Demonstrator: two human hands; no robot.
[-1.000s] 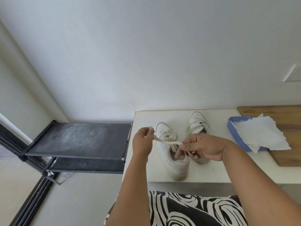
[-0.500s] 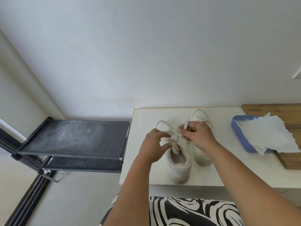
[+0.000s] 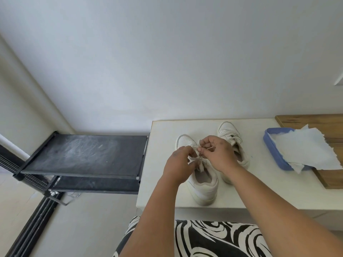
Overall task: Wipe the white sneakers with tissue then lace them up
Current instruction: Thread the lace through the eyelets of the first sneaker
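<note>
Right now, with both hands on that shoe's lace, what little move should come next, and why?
Probably pull the lace ends apart to snug the knot. Both the left hand and right hand pinch the lace over the near sneaker, and it looks loose there. The far sneaker already appears laced.

Head-worn view, forward and down

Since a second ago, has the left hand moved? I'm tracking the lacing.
Yes. The left hand came in from beyond the left sneaker's outer side, lace stretched, to over its tongue, meeting the right hand.
</note>
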